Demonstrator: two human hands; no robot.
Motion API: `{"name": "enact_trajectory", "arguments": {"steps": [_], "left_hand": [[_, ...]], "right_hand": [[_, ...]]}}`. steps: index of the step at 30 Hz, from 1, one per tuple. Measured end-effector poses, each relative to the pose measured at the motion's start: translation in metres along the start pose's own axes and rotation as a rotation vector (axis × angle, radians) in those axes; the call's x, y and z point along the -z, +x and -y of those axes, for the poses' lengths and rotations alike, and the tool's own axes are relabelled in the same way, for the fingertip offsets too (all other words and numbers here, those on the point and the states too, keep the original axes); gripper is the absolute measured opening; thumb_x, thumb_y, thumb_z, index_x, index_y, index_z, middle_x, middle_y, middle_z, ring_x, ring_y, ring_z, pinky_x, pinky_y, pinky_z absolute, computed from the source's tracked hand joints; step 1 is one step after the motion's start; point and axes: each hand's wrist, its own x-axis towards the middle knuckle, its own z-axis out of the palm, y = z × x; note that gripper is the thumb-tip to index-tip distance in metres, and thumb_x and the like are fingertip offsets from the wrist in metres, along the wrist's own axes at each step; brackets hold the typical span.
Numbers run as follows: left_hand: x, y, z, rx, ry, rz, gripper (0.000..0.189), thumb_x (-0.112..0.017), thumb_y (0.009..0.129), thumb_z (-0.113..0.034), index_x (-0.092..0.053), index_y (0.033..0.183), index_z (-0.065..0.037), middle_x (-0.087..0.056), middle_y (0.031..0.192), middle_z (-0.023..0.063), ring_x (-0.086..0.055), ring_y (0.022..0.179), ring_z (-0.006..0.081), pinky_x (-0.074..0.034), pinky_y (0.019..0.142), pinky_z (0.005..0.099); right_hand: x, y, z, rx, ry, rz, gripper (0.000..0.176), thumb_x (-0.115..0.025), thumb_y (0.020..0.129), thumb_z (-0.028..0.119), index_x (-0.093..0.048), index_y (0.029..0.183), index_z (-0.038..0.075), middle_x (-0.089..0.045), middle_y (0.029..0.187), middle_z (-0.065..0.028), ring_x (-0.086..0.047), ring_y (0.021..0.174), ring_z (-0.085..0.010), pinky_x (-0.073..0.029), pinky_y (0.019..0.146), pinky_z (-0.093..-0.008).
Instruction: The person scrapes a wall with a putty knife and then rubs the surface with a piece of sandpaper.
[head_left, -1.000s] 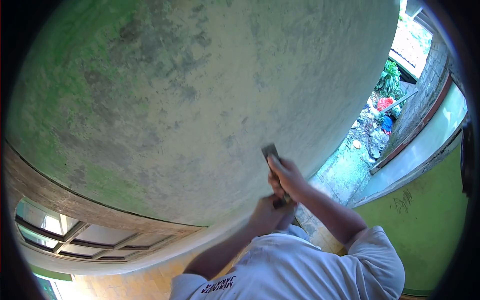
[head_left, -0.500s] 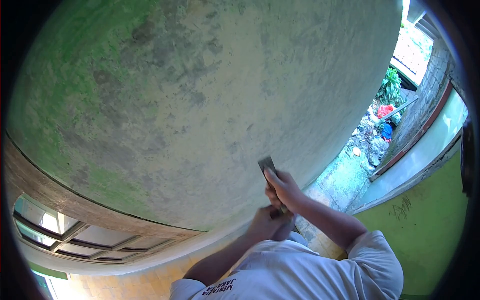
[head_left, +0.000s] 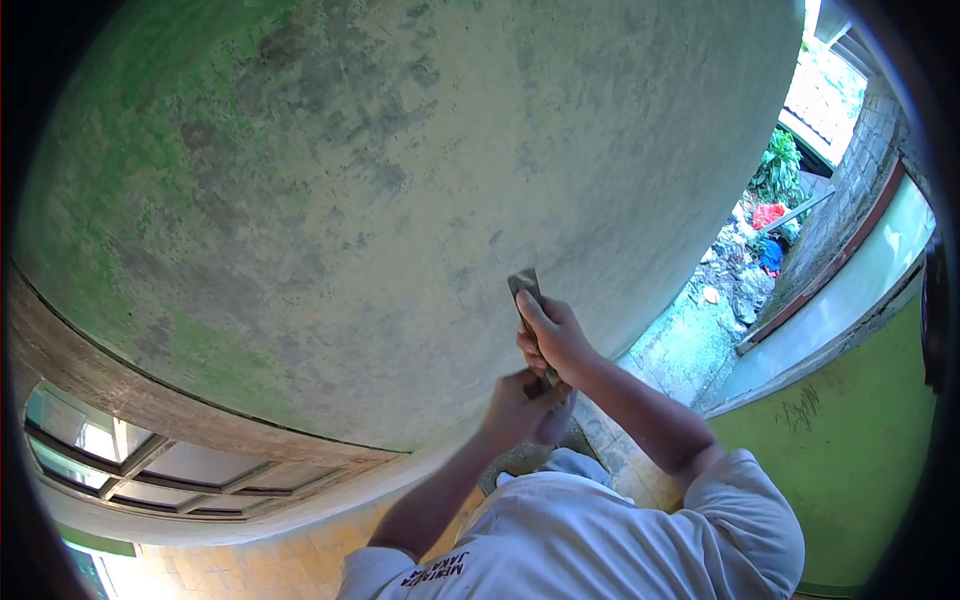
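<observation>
The wall (head_left: 400, 200) shows patchy green and grey. Before it, we note the flat tool (head_left: 523, 283) (tilted), clasped in the right hand (head_left: 548, 335), left fingers (head_left: 515, 384) closed at its lower end.

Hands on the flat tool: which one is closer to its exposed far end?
The right hand, thumb on the flat tool; the left hand is at its opposite end.

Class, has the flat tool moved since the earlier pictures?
Yes, the flat tool has shifted up-left, nearer the small dark mark on the wall.
</observation>
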Motion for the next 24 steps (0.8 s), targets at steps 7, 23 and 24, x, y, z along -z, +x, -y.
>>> {"name": "enact_trajectory", "arguments": {"steps": [7,23,24], "left_hand": [[-0.027,-0.023,0.042,-0.011,0.065,0.009,0.029,-0.072,0.083,-0.025,-0.066,0.095,0.001,-0.067,0.081,0.0057,-0.062,0.073,0.0102,-0.049,0.067,0.0270],[-0.018,-0.007,0.011,-0.022,0.011,-0.039,0.031,-0.071,0.083,-0.027,-0.065,0.091,0.003,-0.067,0.075,0.0060,-0.062,0.072,0.0090,-0.049,0.065,0.0279],[-0.011,0.003,0.001,-0.017,0.005,-0.042,0.032,-0.071,0.083,-0.027,-0.065,0.091,0.003,-0.067,0.076,0.0063,-0.062,0.072,0.0091,-0.049,0.065,0.0278]], "right_hand": [[0.008,-0.020,-0.026,-0.021,0.017,0.027,0.044,-0.047,0.097,0.047,-0.044,0.076,0.008,-0.042,0.054,-0.0016,-0.039,0.036,-0.0099,-0.032,0.034,-0.0261],[0.000,-0.006,0.006,0.022,-0.057,0.022,0.042,-0.046,0.097,0.046,-0.044,0.077,0.008,-0.042,0.055,-0.0006,-0.039,0.037,-0.0089,-0.035,0.037,-0.0259],[-0.002,-0.001,0.015,0.099,-0.062,0.010,0.042,-0.046,0.097,0.046,-0.044,0.078,0.008,-0.043,0.055,-0.0005,-0.039,0.038,-0.0088,-0.035,0.037,-0.0260]]}}
